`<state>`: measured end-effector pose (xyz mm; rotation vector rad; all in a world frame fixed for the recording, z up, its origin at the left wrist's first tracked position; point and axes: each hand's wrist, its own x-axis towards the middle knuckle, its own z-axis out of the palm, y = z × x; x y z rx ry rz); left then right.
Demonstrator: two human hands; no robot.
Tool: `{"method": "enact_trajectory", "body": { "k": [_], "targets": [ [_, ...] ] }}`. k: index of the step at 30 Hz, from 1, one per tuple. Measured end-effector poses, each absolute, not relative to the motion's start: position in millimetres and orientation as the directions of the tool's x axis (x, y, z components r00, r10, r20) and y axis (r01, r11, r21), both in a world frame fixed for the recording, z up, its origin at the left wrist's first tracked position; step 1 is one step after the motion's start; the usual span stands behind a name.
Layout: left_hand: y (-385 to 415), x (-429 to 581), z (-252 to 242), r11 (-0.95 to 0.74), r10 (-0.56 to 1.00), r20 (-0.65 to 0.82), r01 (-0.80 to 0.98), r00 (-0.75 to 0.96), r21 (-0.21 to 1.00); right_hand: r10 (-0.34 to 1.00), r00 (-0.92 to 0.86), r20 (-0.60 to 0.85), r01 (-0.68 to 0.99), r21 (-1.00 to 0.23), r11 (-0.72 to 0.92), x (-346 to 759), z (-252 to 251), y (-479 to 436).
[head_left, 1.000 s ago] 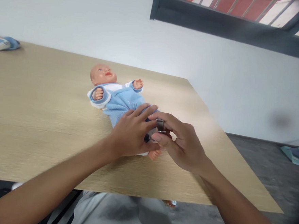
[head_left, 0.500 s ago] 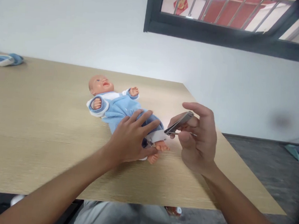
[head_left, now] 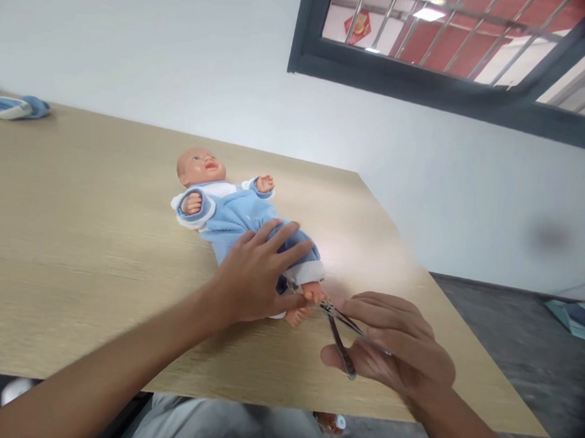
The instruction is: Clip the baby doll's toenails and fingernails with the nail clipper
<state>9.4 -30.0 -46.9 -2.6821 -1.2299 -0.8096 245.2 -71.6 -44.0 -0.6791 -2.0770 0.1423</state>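
A baby doll [head_left: 243, 209] in a blue and white suit lies on its back, head to the far left and bare feet towards the right. My left hand [head_left: 263, 270] grips its lower legs, fingers over the blue trousers and thumb beside the feet. In my right hand [head_left: 404, 340] is a metal nail clipper [head_left: 348, 323], lever swung out. The fingers hold its body and the thumb rests at the lever. The clipper's jaws are at the toes of the doll's upper foot [head_left: 313, 291]; whether they touch cannot be made out.
The wooden table [head_left: 93, 265] ends at a slanting right edge, beyond which is grey floor [head_left: 495, 326]. A folded blue and white cloth item [head_left: 14, 107] lies at the far left. A bottle [head_left: 329, 422] shows below the front edge. A barred window [head_left: 432, 88] is above.
My right hand has turned over and brought the clipper down to the doll's toes, its lever now swung out below. My left hand keeps its hold on the legs.
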Motion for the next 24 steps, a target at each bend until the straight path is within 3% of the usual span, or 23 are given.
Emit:
{"method": "enact_trajectory", "body": {
  "k": [5,10,14,24],
  "targets": [
    [-30.6,9.6,-46.9,-0.672,0.685,0.492,0.727,0.538,0.141,0.256,-0.428,0.867,0.453,-0.04,0.891,237.3,-34.3,-73.9],
    [-30.5,10.1,-47.7,-0.673,0.679,0.499,0.728,0.538,0.131,0.196,-0.582,0.789,0.388,0.058,0.92,241.7,-32.4,-73.8],
    [-31.0,10.8,-46.5,-0.669,0.681,0.499,0.732,0.536,0.127,0.062,-0.631,0.773,0.353,0.216,0.91,239.7,-33.3,-73.9],
    [-30.9,10.2,-48.6,-0.667,0.687,0.493,0.732,0.534,0.136,0.063,-0.678,0.733,0.333,0.229,0.915,235.6,-30.5,-68.0]
  ]
}}
